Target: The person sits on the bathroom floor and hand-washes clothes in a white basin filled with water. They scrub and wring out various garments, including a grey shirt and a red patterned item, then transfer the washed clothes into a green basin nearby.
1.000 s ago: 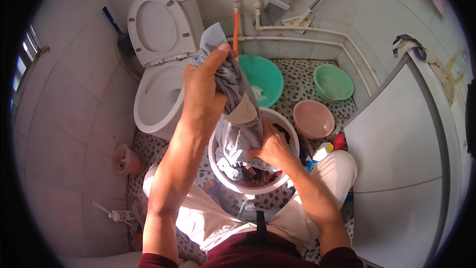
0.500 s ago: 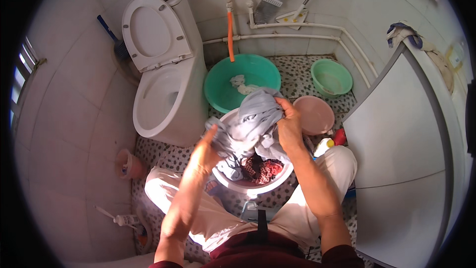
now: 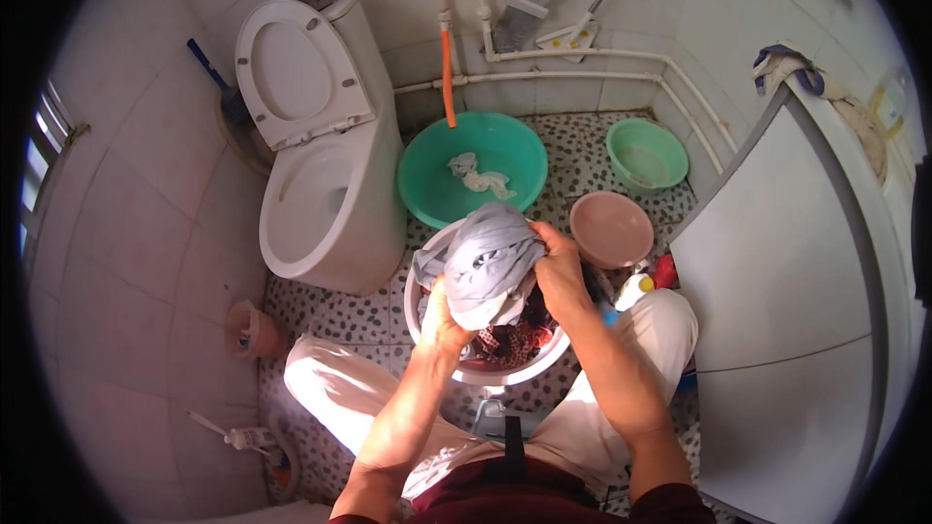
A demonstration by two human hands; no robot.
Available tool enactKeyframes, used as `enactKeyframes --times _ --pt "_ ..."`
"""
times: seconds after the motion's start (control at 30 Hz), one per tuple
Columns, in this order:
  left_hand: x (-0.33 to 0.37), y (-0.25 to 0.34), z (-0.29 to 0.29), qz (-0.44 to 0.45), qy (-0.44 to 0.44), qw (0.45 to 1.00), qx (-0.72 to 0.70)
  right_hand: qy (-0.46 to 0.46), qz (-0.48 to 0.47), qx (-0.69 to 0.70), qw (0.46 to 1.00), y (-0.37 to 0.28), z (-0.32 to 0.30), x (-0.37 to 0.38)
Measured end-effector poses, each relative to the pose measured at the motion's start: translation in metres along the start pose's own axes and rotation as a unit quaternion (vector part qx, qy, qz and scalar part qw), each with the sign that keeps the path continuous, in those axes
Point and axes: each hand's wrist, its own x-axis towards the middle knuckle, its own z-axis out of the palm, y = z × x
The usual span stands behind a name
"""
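Observation:
A bunched grey garment (image 3: 493,250) is held between my two hands, above a pale pink-white basin (image 3: 524,371) that stands between my knees. My left hand (image 3: 449,318) grips its lower left side; the fingers are partly hidden by the cloth. On the upper right side, my right hand (image 3: 558,270) is closed on a fold of it. Below, dark red patterned clothes (image 3: 500,344) lie in the basin, partly covered by the garment. Just beyond it, a large green basin (image 3: 417,175) holds water and a small white cloth (image 3: 481,178).
A toilet (image 3: 320,204) with its lid up stands at the left. At the right are a pink basin (image 3: 612,230), a light green basin (image 3: 648,155), a white bottle with a yellow cap (image 3: 636,288) and a grey panel (image 3: 786,281). An orange hose (image 3: 449,82) hangs over the green basin.
My left hand has moved right and in, from the garment's loose left side to its underside. The grey garment is gathered into a tighter bundle, uncovering more of the white cloth in the green basin.

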Motion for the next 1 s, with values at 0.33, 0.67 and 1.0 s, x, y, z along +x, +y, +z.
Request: enactKeyframes --times 0.33,0.67,1.0 --pt "0.007 0.061 0.036 0.038 0.203 0.976 -0.071 -0.062 -0.03 -0.297 0.952 -0.021 -0.069 0.003" --pt "-0.003 0.036 0.038 0.015 0.136 0.99 -0.03 -0.203 0.016 -0.057 0.977 -0.001 -0.043 0.0" --pt "-0.007 0.048 0.002 0.0 0.075 0.986 0.151 -0.092 0.06 0.128 0.986 0.003 -0.037 0.015"
